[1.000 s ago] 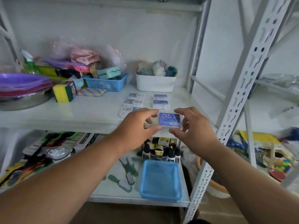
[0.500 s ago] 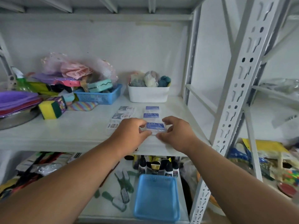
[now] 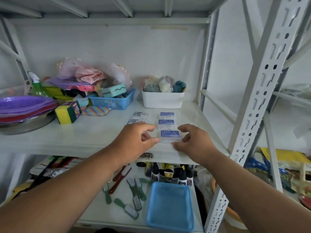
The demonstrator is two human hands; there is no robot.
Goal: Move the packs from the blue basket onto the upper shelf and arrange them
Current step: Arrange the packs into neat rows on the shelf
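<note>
A small clear pack with a blue label [image 3: 170,135] lies flat near the front edge of the white upper shelf [image 3: 80,138]. My left hand [image 3: 134,138] pinches its left edge and my right hand [image 3: 193,142] pinches its right edge. Behind it two similar packs [image 3: 166,122] [image 3: 167,114] form a column. To the left sit two more packs [image 3: 141,115] [image 3: 134,121], the nearer one partly hidden by my left hand. The blue basket [image 3: 170,204] rests on the lower shelf and looks empty.
A white bin of cloths [image 3: 162,100] stands behind the packs. A blue mesh basket [image 3: 112,102], a sponge [image 3: 66,113] and purple plates [image 3: 23,105] crowd the left. A perforated steel upright [image 3: 252,105] stands at right. Brushes [image 3: 134,190] and bottles [image 3: 168,174] lie below.
The pack went from held in the air in front of the shelf edge down onto the shelf, in line behind the other two. Both hands followed it forward and stay at its edges.
</note>
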